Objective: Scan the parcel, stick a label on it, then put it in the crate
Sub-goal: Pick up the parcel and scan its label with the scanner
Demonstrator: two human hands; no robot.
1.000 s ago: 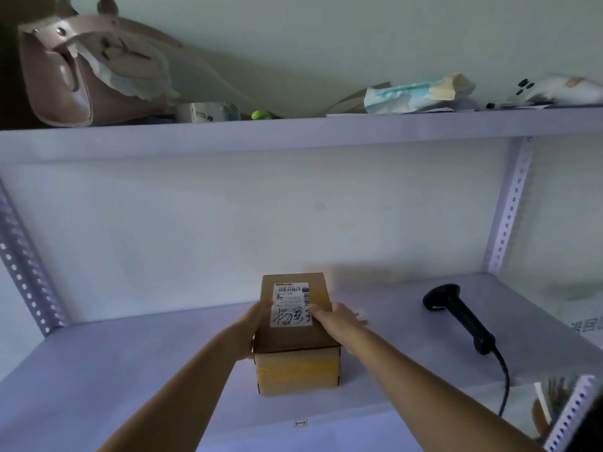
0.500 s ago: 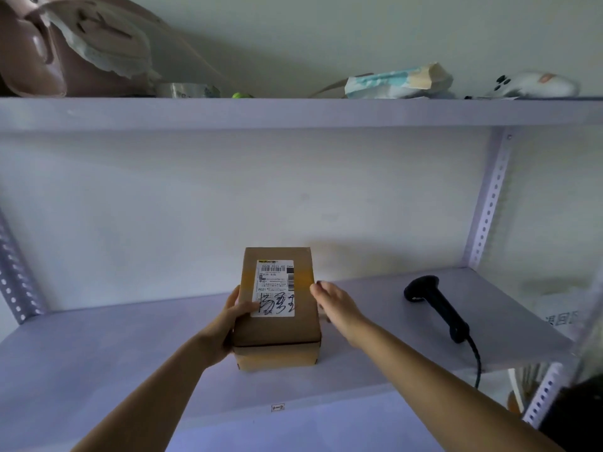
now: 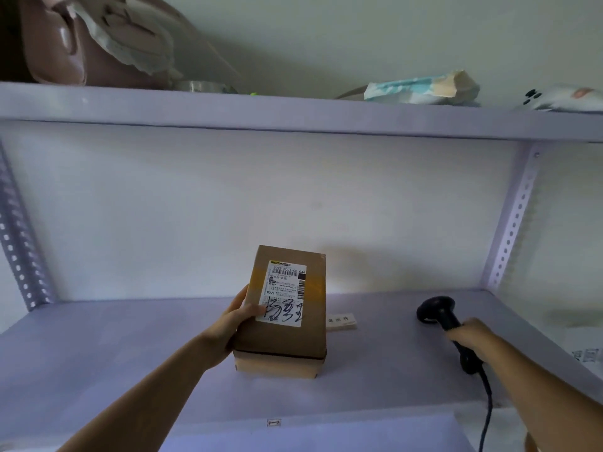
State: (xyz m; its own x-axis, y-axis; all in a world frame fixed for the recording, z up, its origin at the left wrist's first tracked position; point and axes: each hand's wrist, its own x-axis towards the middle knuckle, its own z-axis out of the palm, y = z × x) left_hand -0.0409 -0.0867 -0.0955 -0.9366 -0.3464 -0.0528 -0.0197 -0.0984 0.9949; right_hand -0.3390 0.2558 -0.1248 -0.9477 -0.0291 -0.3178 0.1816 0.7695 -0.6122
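A brown cardboard parcel [image 3: 284, 334] stands on the lower shelf [image 3: 98, 353], tilted up toward me. It carries a white shipping label [image 3: 285, 293] with a barcode and handwriting. My left hand [image 3: 236, 321] grips the parcel's left side, thumb on the label's lower corner. My right hand [image 3: 473, 337] is closed around the handle of a black barcode scanner [image 3: 437, 309] lying on the shelf to the right, its cable [image 3: 487, 406] hanging over the front edge. A small white paper slip [image 3: 341, 321] lies just right of the parcel. No crate is in view.
The upper shelf [image 3: 293, 115] holds a pink handbag [image 3: 55, 44], a tape roll [image 3: 202, 86], a pale blue packet [image 3: 421, 88] and a white device [image 3: 564, 97]. Perforated metal uprights stand at left [image 3: 16, 243] and right [image 3: 512, 220]. A wall closes the back.
My right hand left the parcel, moved right and closed on the scanner's handle. My left hand kept hold of the parcel and tilted its top face up toward me.
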